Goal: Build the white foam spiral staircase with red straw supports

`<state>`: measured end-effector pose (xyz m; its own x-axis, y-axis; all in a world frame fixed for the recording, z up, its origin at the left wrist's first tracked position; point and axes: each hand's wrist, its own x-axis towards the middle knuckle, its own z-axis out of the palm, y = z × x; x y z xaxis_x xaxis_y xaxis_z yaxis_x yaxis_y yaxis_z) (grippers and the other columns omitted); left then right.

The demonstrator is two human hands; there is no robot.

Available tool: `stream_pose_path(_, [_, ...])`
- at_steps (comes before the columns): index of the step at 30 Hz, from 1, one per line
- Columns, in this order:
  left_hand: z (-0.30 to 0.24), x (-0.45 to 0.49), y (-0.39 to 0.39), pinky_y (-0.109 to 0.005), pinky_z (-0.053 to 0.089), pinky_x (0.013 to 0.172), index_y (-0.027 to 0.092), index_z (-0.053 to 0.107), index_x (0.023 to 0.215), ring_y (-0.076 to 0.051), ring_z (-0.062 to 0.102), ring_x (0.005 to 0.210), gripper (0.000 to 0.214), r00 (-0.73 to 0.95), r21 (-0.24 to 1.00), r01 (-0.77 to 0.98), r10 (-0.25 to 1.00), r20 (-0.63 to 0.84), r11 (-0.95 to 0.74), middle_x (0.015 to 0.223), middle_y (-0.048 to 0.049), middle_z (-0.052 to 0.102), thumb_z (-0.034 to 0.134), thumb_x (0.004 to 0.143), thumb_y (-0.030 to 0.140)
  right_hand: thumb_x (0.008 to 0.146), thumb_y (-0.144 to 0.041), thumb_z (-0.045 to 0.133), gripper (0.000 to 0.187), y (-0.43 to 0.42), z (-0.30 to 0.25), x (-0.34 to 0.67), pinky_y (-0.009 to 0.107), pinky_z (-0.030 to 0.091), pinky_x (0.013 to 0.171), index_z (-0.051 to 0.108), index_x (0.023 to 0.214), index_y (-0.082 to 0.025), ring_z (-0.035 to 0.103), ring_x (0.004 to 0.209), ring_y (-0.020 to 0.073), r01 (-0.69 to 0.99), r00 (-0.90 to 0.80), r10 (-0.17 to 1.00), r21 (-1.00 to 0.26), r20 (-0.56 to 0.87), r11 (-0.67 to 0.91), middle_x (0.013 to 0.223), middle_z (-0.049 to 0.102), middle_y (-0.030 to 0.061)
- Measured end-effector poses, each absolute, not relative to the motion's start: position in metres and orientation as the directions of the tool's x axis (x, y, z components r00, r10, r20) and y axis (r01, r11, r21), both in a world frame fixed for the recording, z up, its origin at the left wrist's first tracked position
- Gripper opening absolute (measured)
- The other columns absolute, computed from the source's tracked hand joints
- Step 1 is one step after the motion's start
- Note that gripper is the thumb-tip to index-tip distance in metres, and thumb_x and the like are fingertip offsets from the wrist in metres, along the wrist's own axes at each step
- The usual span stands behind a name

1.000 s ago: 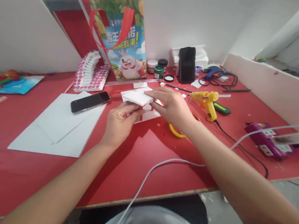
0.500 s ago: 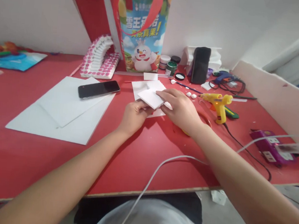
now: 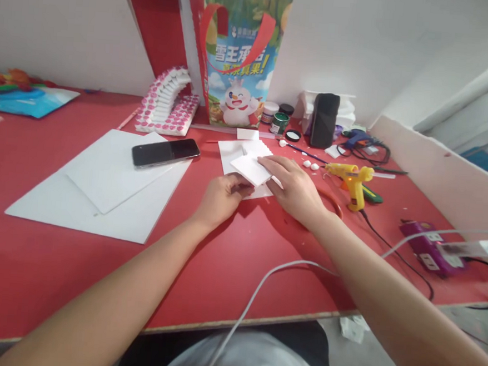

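Observation:
Between my two hands is a small white foam board piece (image 3: 251, 169), tilted a little above the table. My left hand (image 3: 222, 198) pinches its near left edge, with the thumb and fingers partly under it. My right hand (image 3: 294, 187) is closed on its right side, fingers over the top. Beneath and behind it lies a white sheet (image 3: 228, 150) with other white pieces. A small white card (image 3: 248, 134) sits just beyond. An orange ring-like handle (image 3: 332, 200) shows beside my right wrist, the rest hidden.
A yellow glue gun (image 3: 355, 182) and a purple power strip (image 3: 431, 249) are at right. White boards (image 3: 78, 216) with a black phone (image 3: 166, 153) lie left. Behind stand a printed bag (image 3: 241, 66), paint jars (image 3: 279, 123) and a pink-white arched model (image 3: 166, 102). A white cable (image 3: 262, 284) crosses in front.
The view has shifted slightly, so the table items sit a little lower in the picture. Both hands keep their grip on the foam board piece, which has barely moved.

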<state>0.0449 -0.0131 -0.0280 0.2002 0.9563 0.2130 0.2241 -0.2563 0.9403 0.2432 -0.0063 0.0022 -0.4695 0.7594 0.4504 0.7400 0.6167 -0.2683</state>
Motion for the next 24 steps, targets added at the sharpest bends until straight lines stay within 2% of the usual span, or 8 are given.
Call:
stream_pose_path(3, [-0.026, 0.046, -0.015, -0.037, 0.057, 0.088, 0.021, 0.079, 0.087, -0.024, 0.074, 0.088, 0.012, 0.192, 0.937, 0.258, 0.963, 0.190, -0.236, 0.096, -0.0053, 0.080, 0.073, 0.076, 0.022, 0.094, -0.014, 0.048, 0.044, -0.005, -0.001, 0.243, 0.048, 0.049, 0.106, 0.063, 0.136, -0.017, 0.062, 0.124, 0.0299, 0.731, -0.455, 0.770, -0.305, 0.447, 0.610, 0.137, 0.065, 0.0154])
stream_pose_path(6, [-0.020, 0.046, -0.017, -0.037, 0.058, 0.083, 0.021, 0.079, 0.091, -0.026, 0.074, 0.088, 0.020, 0.182, 0.942, 0.276, 0.973, 0.143, -0.191, 0.102, -0.0078, 0.079, 0.079, 0.073, 0.029, 0.094, -0.013, 0.048, 0.044, -0.003, -0.002, 0.242, 0.045, 0.049, 0.105, 0.064, 0.135, -0.019, 0.062, 0.123, 0.0279, 0.714, -0.424, 0.784, -0.364, 0.454, 0.597, 0.136, 0.066, 0.0142])
stream_pose_path(10, [0.000, 0.043, -0.019, -0.035, 0.056, 0.080, 0.020, 0.078, 0.091, -0.027, 0.073, 0.085, 0.026, 0.190, 0.904, 0.365, 0.969, 0.160, -0.221, 0.093, -0.0076, 0.079, 0.082, 0.071, 0.037, 0.094, -0.013, 0.050, 0.039, 0.002, 0.009, 0.241, 0.039, 0.051, 0.097, 0.067, 0.129, -0.017, 0.065, 0.115, 0.0264, 0.699, -0.377, 0.801, -0.425, 0.466, 0.576, 0.130, 0.069, 0.0149])
stream_pose_path(14, [0.031, 0.039, -0.019, -0.036, 0.052, 0.093, 0.023, 0.079, 0.093, -0.027, 0.071, 0.099, 0.023, 0.174, 0.838, 0.432, 0.942, 0.286, -0.334, 0.102, -0.0067, 0.080, 0.078, 0.078, 0.041, 0.093, -0.016, 0.055, 0.031, 0.012, 0.038, 0.239, 0.032, 0.048, 0.087, 0.072, 0.119, -0.017, 0.068, 0.100, 0.0227, 0.693, -0.347, 0.805, -0.447, 0.481, 0.565, 0.113, 0.075, 0.0113])
stream_pose_path(19, [0.058, 0.038, -0.014, -0.036, 0.052, 0.091, 0.021, 0.080, 0.095, -0.026, 0.071, 0.094, 0.030, 0.123, 0.854, 0.406, 0.946, 0.300, -0.324, 0.098, -0.0068, 0.080, 0.076, 0.082, 0.048, 0.091, -0.022, 0.061, 0.020, 0.019, 0.075, 0.236, 0.027, 0.042, 0.073, 0.077, 0.101, -0.017, 0.064, 0.079, 0.0183, 0.716, -0.314, 0.841, -0.472, 0.441, 0.515, 0.085, 0.073, 0.0050])
stream_pose_path(24, [0.062, 0.041, -0.009, -0.038, 0.050, 0.097, 0.019, 0.080, 0.098, -0.025, 0.070, 0.098, 0.033, 0.132, 0.888, 0.315, 0.942, 0.309, -0.335, 0.102, -0.0075, 0.080, 0.076, 0.084, 0.049, 0.090, -0.020, 0.062, 0.016, 0.020, 0.089, 0.237, 0.026, 0.035, 0.065, 0.076, 0.086, -0.016, 0.058, 0.070, 0.0155, 0.734, -0.312, 0.839, -0.448, 0.445, 0.510, 0.076, 0.069, 0.0028])
